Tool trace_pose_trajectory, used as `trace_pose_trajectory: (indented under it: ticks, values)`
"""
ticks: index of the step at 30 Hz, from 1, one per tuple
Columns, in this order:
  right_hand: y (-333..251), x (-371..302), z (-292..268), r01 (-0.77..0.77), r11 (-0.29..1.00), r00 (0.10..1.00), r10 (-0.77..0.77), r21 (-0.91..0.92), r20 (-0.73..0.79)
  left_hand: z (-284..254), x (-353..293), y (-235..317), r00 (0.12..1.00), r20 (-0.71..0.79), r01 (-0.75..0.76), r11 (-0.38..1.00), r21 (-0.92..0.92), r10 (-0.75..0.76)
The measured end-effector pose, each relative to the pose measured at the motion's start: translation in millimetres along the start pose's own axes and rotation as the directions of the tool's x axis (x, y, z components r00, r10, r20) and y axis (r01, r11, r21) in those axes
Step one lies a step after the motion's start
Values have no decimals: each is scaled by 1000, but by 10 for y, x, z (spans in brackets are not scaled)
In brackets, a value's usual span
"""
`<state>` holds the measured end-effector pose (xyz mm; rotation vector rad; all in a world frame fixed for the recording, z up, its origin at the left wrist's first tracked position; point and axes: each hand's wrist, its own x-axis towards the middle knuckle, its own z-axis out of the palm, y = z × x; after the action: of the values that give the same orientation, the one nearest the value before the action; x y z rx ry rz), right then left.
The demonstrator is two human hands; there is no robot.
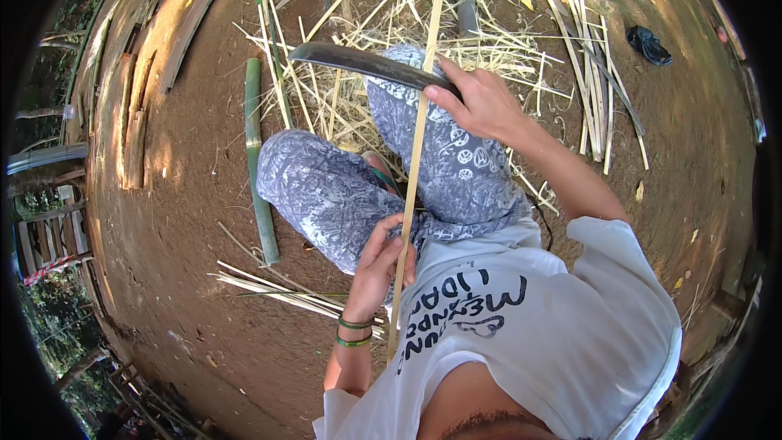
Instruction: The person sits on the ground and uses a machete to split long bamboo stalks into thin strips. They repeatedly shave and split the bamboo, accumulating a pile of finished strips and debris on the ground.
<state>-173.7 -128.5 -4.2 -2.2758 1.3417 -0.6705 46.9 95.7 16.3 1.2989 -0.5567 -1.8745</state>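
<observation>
A long, thin bamboo strip (417, 147) runs lengthwise between my legs, from near my chest to the far edge of the view. My left hand (379, 270) is closed round its near part, fingers curled against it. Above my right knee, my right hand (481, 106) grips a machete (358, 61), its handle hidden in the palm. The dark, curved blade points left and crosses the strip. My right thumb and fingers are close against the strip where it meets the blade.
Pale shavings (342, 106) lie heaped beyond my knees. A green bamboo pole (253, 138) is on the ground at left, with split strips (281, 293) near my left arm. More strips (595, 90) and a black plastic bag (648, 45) lie at right.
</observation>
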Motion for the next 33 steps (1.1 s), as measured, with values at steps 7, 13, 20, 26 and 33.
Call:
trace_pose_trajectory:
  ticks: [7, 13, 20, 26, 33]
  values:
    - [-214, -2, -22, 61, 998, 996, -59, -19, 70, 326, 962, 529, 948, 39, -317, 932, 178, 315]
    - [-253, -8, -81, 96, 990, 987, -82, -100, 136, 401, 1162, 570, 932, -5, -359, 924, 133, 363]
    - [-129, 49, -11, 114, 990, 991, -108, -78, 81, 384, 965, 437, 934, -98, -329, 934, 137, 344]
    - [-227, 25, -51, 162, 977, 980, -143, -140, 140, 431, 1199, 616, 919, -63, -389, 921, 36, 390]
    - [-211, 5, -60, 161, 976, 982, -142, -147, 127, 465, 1278, 648, 924, -89, -366, 927, 81, 372]
